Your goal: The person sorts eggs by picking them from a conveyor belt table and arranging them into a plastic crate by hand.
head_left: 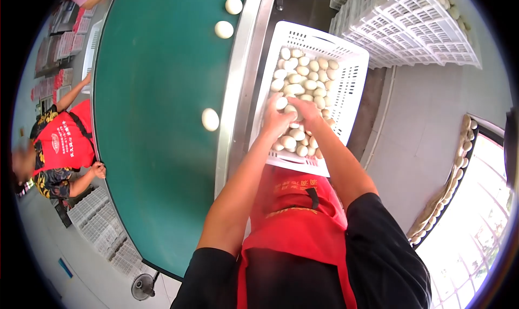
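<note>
Has both hands down inside a white basket (346, 104), just right of a green counter (162, 92) with a metal edge. Grasps a pale egg (281, 103) in the left hand (274, 120), fingers curled around its side. Reaches across from the right with the right hand (309, 113), fingers bent and touching a second egg (290, 111) between the two hands; cannot tell from this angle whether gripped or only steadied.

Beneath and around both hands, extending beyond the fingertips and back toward the wrists: many basket eggs (310, 85), in a broad, uneven layer below the rim. Judging by this spread, well stocked over most of the floor, though with perforated wall still exposed on the right. Left of the left hand, out on the counter: a near egg (210, 119), plus three others (224, 29) farther ahead, one cut off by the view's top edge; all four outside the basket.

Beyond the right hand, ahead: stacked crates (403, 25), with more eggs showing at the top. Far left of the left hand, across the counter: a co-worker in a red apron (65, 138), with a hand (98, 170) at the counter's edge.
</note>
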`<control>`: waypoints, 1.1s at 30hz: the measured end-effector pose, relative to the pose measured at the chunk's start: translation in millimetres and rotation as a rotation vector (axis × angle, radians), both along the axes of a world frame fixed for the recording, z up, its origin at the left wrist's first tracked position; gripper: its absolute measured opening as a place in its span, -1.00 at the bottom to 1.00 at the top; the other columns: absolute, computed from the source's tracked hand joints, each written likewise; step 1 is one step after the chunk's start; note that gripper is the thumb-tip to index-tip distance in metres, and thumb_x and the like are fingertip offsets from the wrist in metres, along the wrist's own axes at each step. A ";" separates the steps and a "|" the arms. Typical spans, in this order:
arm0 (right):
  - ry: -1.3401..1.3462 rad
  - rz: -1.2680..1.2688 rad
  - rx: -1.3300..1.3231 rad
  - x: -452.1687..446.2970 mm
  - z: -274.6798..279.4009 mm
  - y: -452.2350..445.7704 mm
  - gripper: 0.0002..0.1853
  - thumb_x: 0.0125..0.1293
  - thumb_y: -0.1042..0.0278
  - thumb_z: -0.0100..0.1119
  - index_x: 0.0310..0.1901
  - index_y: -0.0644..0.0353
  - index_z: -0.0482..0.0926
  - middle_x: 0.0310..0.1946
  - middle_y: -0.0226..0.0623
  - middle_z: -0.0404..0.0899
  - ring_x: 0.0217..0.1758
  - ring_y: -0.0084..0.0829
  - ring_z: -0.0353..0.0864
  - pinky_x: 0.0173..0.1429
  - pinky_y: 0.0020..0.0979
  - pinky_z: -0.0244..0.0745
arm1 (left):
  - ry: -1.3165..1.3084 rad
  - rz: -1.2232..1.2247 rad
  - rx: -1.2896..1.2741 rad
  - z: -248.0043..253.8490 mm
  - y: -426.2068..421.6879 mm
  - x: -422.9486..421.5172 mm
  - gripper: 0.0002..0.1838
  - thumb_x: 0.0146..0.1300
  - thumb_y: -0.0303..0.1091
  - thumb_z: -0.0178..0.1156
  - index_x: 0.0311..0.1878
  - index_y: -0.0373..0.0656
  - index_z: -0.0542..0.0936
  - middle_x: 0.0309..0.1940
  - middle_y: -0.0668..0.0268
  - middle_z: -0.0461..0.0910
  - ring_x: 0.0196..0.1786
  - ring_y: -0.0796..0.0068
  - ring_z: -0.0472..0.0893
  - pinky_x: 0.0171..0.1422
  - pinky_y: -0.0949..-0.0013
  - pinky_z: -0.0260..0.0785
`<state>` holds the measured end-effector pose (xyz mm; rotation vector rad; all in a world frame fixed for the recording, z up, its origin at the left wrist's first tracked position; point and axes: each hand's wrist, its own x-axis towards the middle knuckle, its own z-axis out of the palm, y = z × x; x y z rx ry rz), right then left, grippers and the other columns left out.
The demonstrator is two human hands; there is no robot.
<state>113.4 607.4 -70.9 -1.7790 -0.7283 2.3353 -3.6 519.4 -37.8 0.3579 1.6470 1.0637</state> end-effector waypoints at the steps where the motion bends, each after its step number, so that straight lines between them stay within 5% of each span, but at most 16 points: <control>1: -0.096 0.032 0.022 -7.6 -8.1 6.7 -0.48 0.28 0.06 0.51 0.19 0.14 0.67 0.13 -0.30 0.64 0.07 -0.36 0.64 -0.07 -0.19 0.67 | -0.070 0.022 0.022 -5.1 2.4 -1.5 -0.07 0.13 -0.58 0.38 0.59 -0.12 0.22 0.33 0.02 0.45 0.14 0.26 0.65 0.07 0.29 0.65; 4: -0.097 0.171 0.037 -18.0 -29.2 21.8 -0.54 0.27 0.05 0.51 0.09 0.16 0.73 -0.01 -0.32 0.72 -0.07 -0.39 0.69 -0.07 -0.26 0.65 | -0.277 0.093 0.080 -14.9 4.9 -3.5 -0.01 0.23 -0.61 0.35 0.67 -0.08 0.05 0.44 0.04 0.36 0.25 0.19 0.62 0.16 0.20 0.63; 8: -0.236 0.369 0.185 -31.1 -17.2 31.2 -0.50 0.25 0.10 0.48 0.19 0.12 0.73 -0.05 -0.30 0.74 -0.10 -0.42 0.71 -0.10 -0.31 0.60 | -0.106 0.056 0.097 -23.6 -0.7 -7.2 0.04 0.26 -0.64 0.33 0.70 0.01 -0.01 0.48 0.05 0.30 0.38 0.21 0.52 0.35 0.18 0.53; 11: -0.076 0.346 0.457 -15.1 -49.9 26.4 -0.44 0.26 0.11 0.44 0.28 0.09 0.68 -0.06 -0.27 0.73 -0.08 -0.44 0.68 -0.12 -0.29 0.57 | -0.051 0.047 0.186 -40.3 -20.2 -10.7 0.04 0.21 -0.58 0.38 0.69 -0.11 0.02 0.57 0.04 0.17 0.33 0.24 0.56 0.35 0.25 0.53; 15: -0.195 0.126 0.276 -0.8 -24.8 23.7 -0.50 0.32 0.17 0.33 0.26 0.17 0.67 -0.10 -0.23 0.72 -0.14 -0.41 0.64 -0.04 -0.32 0.57 | -0.316 0.133 0.089 41.3 -71.7 0.6 -0.25 0.37 -0.48 0.32 0.58 -0.19 0.25 0.39 0.12 0.46 0.23 0.40 0.63 0.23 0.34 0.56; 18: -0.315 0.491 0.455 23.4 -53.8 34.2 -0.52 0.31 0.21 0.33 0.20 0.28 0.67 -0.13 -0.21 0.73 -0.11 -0.37 0.66 0.02 -0.34 0.59 | -0.367 0.114 -0.007 89.3 -137.7 3.8 -0.56 0.49 -0.40 0.25 0.38 -0.25 0.49 0.07 0.21 0.71 0.04 0.44 0.72 0.12 0.38 0.58; 19: -0.289 0.489 0.541 19.1 -8.5 33.2 -0.53 0.30 0.23 0.36 0.16 0.36 0.67 -0.14 -0.16 0.75 -0.09 -0.35 0.70 0.02 -0.33 0.62 | -0.279 0.133 -0.014 108.5 -161.2 7.8 -0.63 0.50 -0.40 0.23 0.31 -0.26 0.54 0.02 0.22 0.71 -0.02 0.46 0.71 0.06 0.41 0.57; 20: -0.311 0.510 0.911 26.9 -21.6 24.0 -0.73 0.34 0.21 0.25 -0.22 0.29 0.70 -0.37 -0.18 0.69 -0.27 -0.29 0.71 -0.14 -0.20 0.59 | -0.194 0.151 -0.025 127.6 -175.1 7.2 -0.69 0.51 -0.40 0.22 0.24 -0.27 0.59 -0.02 0.23 0.72 -0.08 0.48 0.71 0.01 0.44 0.56; 22: -0.114 0.551 0.832 25.7 16.8 27.5 -0.58 0.33 0.31 0.35 0.10 0.46 0.67 -0.16 -0.10 0.77 -0.12 -0.36 0.74 -0.02 -0.37 0.62 | -0.191 0.228 0.081 187.4 -179.8 -10.7 -0.75 0.51 -0.44 0.19 0.17 -0.28 0.63 -0.08 0.24 0.72 -0.18 0.53 0.68 -0.09 0.46 0.52; 23: -0.026 0.412 0.620 15.6 49.4 23.8 -0.63 0.36 0.35 0.32 0.06 0.49 0.67 -0.21 -0.13 0.77 -0.19 -0.40 0.74 -0.07 -0.40 0.62 | -0.181 0.267 0.141 223.3 -176.5 -19.8 -0.77 0.50 -0.47 0.17 0.14 -0.29 0.64 -0.11 0.24 0.72 -0.23 0.55 0.66 -0.15 0.47 0.50; 25: -0.042 0.436 0.834 5.9 60.5 16.9 -0.67 0.39 0.37 0.29 0.08 0.40 0.68 -0.24 -0.18 0.77 -0.24 -0.46 0.73 -0.09 -0.42 0.62 | 0.150 0.138 0.406 291.9 -148.5 -41.3 -0.80 0.45 -0.57 0.13 0.04 -0.32 0.68 -0.21 0.23 0.71 -0.31 0.60 0.61 -0.26 0.49 0.42; 26: -0.062 0.458 0.978 -2.4 71.0 14.3 -0.69 0.39 0.40 0.28 0.10 0.37 0.68 -0.24 -0.20 0.77 -0.23 -0.47 0.72 -0.08 -0.42 0.62 | 0.435 0.076 0.543 323.1 -124.7 -44.6 -0.84 0.46 -0.53 0.07 -0.06 -0.30 0.64 -0.45 0.29 0.55 -0.45 0.60 0.46 -0.37 0.47 0.34; 28: -0.060 0.448 1.251 -30.1 89.5 11.1 -0.67 0.39 0.46 0.28 0.15 0.30 0.67 -0.22 -0.24 0.75 -0.23 -0.47 0.71 -0.08 -0.39 0.62 | 0.601 0.029 0.677 378.1 -101.9 -43.0 -0.90 0.32 -0.55 0.17 -0.21 -0.23 0.66 -0.52 0.30 0.60 -0.57 0.55 0.45 -0.51 0.48 0.29; 31: 0.140 0.472 1.630 -87.9 140.2 19.0 -0.60 0.28 0.55 0.35 0.18 0.24 0.63 -0.03 -0.10 0.66 -0.07 -0.26 0.71 0.05 -0.31 0.64 | 0.756 0.014 0.844 440.7 -75.9 -20.5 -0.93 0.08 -0.47 0.27 -0.37 -0.10 0.70 -0.54 0.38 0.59 -0.66 0.55 0.40 -0.60 0.48 0.22; 33: 0.019 0.530 1.803 -127.8 150.4 22.4 -0.45 0.27 0.34 0.44 0.29 0.22 0.55 0.17 0.01 0.57 0.10 0.04 0.67 0.15 -0.11 0.63 | 0.913 0.101 1.095 450.5 -55.8 -12.6 -0.84 -0.14 -0.38 0.26 -0.41 0.01 0.72 -0.54 0.43 0.50 -0.66 0.58 0.30 -0.60 0.51 0.14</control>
